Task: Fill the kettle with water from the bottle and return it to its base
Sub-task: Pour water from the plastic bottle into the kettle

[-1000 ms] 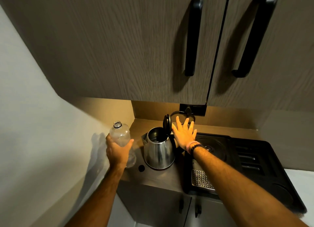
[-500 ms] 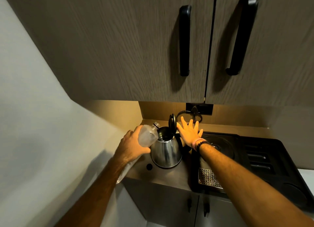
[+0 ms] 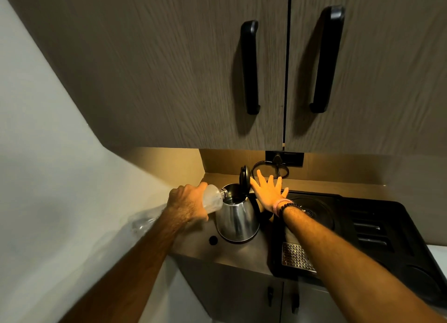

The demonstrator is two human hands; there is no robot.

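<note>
The left hand (image 3: 187, 205) is wrapped around a clear plastic bottle (image 3: 212, 199), tipped nearly level so its neck reaches over the open mouth of the steel kettle (image 3: 235, 219) at the centre of the frame. The right hand (image 3: 268, 193) is spread flat, fingers apart, holding nothing, just right of the kettle's raised black lid (image 3: 244, 179) and apparently touching its edge. The kettle stands upright on the brown counter (image 3: 242, 252), beside a black appliance (image 3: 362, 226) filling the lower right. A small dark cap (image 3: 213, 240) lies on the counter just left of the kettle's foot. Behind, a black cord (image 3: 268, 169) loops below a wall socket (image 3: 284, 158). Cabinet doors (image 3: 169, 68) fill the upper frame.
</note>
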